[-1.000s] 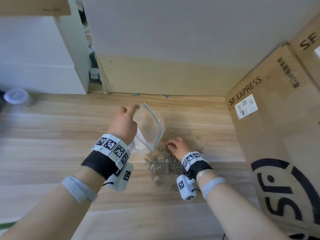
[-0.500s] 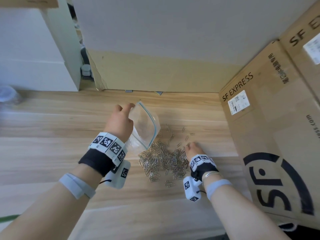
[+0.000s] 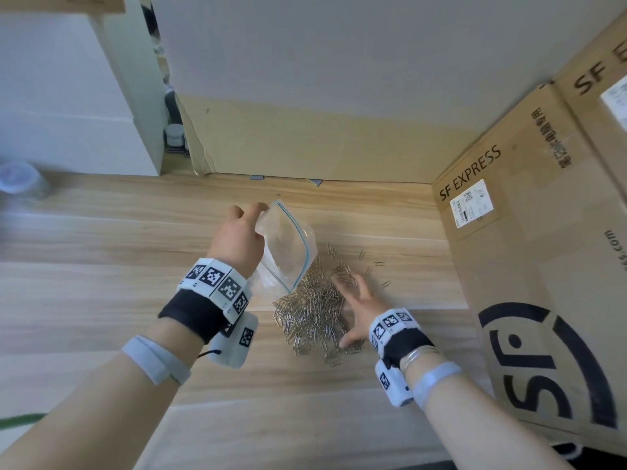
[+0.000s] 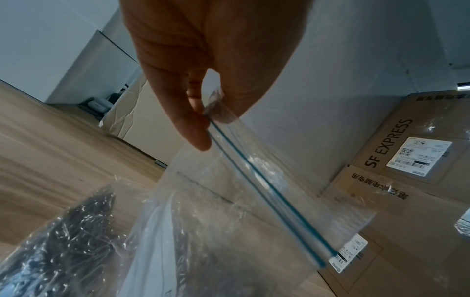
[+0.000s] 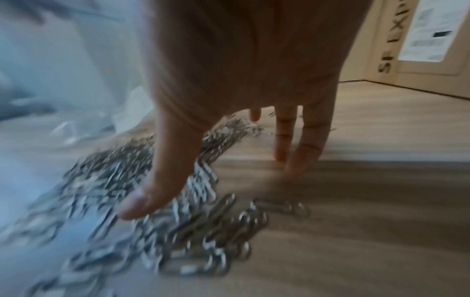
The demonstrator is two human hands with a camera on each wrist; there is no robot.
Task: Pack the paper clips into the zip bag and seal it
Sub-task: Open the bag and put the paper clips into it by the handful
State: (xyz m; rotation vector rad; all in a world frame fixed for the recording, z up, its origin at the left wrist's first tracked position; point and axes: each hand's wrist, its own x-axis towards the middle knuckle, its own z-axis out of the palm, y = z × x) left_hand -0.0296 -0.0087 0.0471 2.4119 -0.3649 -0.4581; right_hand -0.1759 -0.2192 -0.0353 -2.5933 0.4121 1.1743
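Note:
A clear zip bag [image 3: 288, 245] with a blue seal strip hangs tilted above the wooden table, its mouth facing right. My left hand [image 3: 242, 237] pinches its top corner; in the left wrist view the thumb and fingers [image 4: 195, 124] pinch the bag [image 4: 229, 201] at the strip. A heap of silver paper clips [image 3: 314, 313] lies on the table just below and right of the bag. My right hand [image 3: 356, 300] is spread flat, fingers straight, against the heap's right side. In the right wrist view the thumb [image 5: 142, 201] touches the clips [image 5: 178, 231].
A few stray clips [image 3: 373, 266] lie beyond the heap. Large SF Express cardboard boxes [image 3: 543, 266] stand close on the right. A cardboard sheet [image 3: 305, 140] leans against the back wall. A white cabinet [image 3: 68, 96] and a blurred clear container [image 3: 20, 178] are far left.
My right hand has opened out and spread flat beside the heap, sweeping the clips together toward the bag. The left hand still holds the bag in about the same place.

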